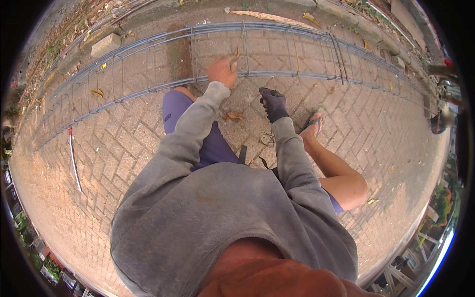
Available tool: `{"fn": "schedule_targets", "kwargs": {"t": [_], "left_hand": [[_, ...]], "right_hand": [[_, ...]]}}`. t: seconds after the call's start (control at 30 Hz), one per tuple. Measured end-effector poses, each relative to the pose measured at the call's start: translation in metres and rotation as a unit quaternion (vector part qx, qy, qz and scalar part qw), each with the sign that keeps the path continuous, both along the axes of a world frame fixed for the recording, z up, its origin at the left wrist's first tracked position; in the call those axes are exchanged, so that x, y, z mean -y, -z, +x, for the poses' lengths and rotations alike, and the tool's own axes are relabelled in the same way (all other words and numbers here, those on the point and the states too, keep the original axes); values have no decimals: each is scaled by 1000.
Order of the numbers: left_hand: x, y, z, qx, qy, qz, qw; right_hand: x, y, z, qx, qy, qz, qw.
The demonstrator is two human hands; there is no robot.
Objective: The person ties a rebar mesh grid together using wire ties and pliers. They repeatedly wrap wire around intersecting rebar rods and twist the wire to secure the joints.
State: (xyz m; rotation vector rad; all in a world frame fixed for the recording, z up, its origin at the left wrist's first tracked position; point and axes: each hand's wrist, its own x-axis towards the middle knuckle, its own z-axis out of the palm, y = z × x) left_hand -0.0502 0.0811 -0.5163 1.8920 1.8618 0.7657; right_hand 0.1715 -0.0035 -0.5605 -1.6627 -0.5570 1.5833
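A long rebar cage [267, 74] of grey bars and thin square stirrups lies across the paving in front of me. Over its near bars is my bare left hand [221, 73], with one finger stretched out into the cage; the other fingers are partly hidden. My right hand [273, 104], in a dark glove, hovers on the near side of the cage, apart from it. Its fingers are curled closed, and what they hold, if anything, cannot be made out. Thin loose wire [267, 140] lies on the paving below the right hand.
A rusty brown beam [179, 52] lies under the cage. Behind it runs a kerb [148, 16] with a pale block [106, 45]. A thin rod [74, 161] rests at left. My sandalled foot [311, 124] stands at right; another person [440, 121] is at the far right.
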Motion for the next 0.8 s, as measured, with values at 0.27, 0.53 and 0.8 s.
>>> {"fn": "schedule_targets", "kwargs": {"t": [0.27,0.53,0.8], "left_hand": [[-38,-14,29,-13,120,-116,986],[-41,-8,39,-10,-16,-94,995],[-57,-14,25,-40,109,-2,993]], "right_hand": [[-20,28,-50,-119,46,42,991],[-22,39,-68,-65,115,-22,991],[-16,23,-80,-148,132,37,980]]}}
